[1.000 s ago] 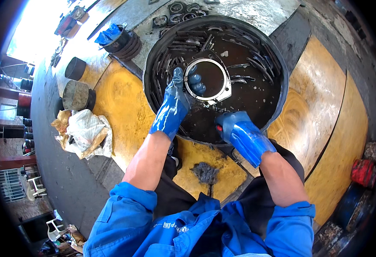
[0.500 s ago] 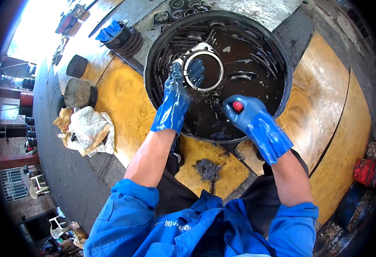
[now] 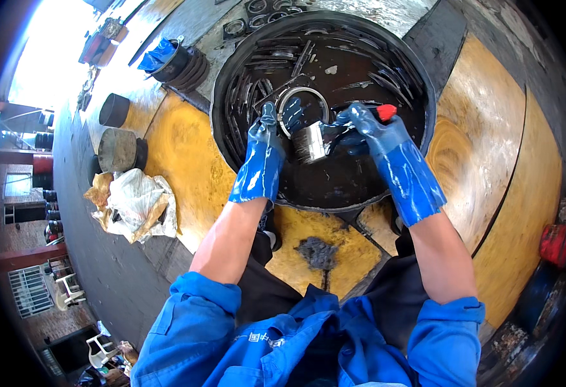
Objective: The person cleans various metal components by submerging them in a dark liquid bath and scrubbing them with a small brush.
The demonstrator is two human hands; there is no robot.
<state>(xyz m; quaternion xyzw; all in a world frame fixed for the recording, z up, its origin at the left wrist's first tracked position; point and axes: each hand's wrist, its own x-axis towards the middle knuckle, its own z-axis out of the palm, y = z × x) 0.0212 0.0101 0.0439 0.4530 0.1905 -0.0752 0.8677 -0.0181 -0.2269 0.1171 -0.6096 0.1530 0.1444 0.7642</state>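
Outdoors on a stained yellow floor (image 3: 186,168), a person in blue work clothes bends over a round black basin (image 3: 425,77) filled with dark liquid and long, thin metal strips. Both hands wear wet blue rubber gloves and meet above the middle of the basin. The left hand (image 3: 263,151) is closed on the rim of a metal ring (image 3: 302,97), gripping it at its left side and holding it just over the liquid. The right hand (image 3: 367,129) is wrapped around a paintbrush (image 3: 315,142) with a red handle end and a metal band; its bristles point left and lie against the lower edge of the ring, right beside the left hand's fingers.

Just in front of the basin, between the person's knees, a grey wad of rag (image 3: 318,251) lies on the floor. To the left, well apart from the basin, sits a crumpled plastic sheet (image 3: 134,203), with two short dark cylinders (image 3: 118,129) beyond it. Behind the basin's left rim, a stack of dark rings (image 3: 183,64) is topped by a blue glove. A red object (image 3: 557,242) rests at the far right edge.
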